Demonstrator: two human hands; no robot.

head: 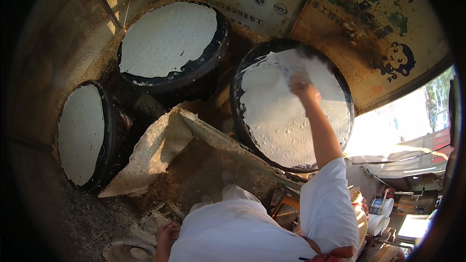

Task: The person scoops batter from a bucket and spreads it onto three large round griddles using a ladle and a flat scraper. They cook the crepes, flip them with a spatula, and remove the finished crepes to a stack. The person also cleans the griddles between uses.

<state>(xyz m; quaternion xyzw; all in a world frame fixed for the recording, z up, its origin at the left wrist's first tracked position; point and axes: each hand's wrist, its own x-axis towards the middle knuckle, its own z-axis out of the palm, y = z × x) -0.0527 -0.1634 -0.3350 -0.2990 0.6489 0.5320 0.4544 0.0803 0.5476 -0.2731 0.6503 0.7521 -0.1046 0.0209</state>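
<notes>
My right hand (305, 88) reaches over a round black griddle (238, 116) at the right. It seems closed around something pale and flat, blurred by motion, whose kind I cannot tell. Under it a thin white batter sheet (276, 127) with bubbles covers most of the griddle. My left hand (169, 230) hangs low at my side, fingers curled, and no object shows in it. A second black griddle (174, 83) at the upper left and a third one (108, 134) at the far left each bear a pale, thin sheet of batter.
A torn, crusted sheet (153, 153) and a narrow board edge (233, 143) lie between me and the griddles. Printed panels (335, 40) stand behind. A basin (127, 251) sits at the lower left. White buckets (376, 223) and pipes are at the lower right.
</notes>
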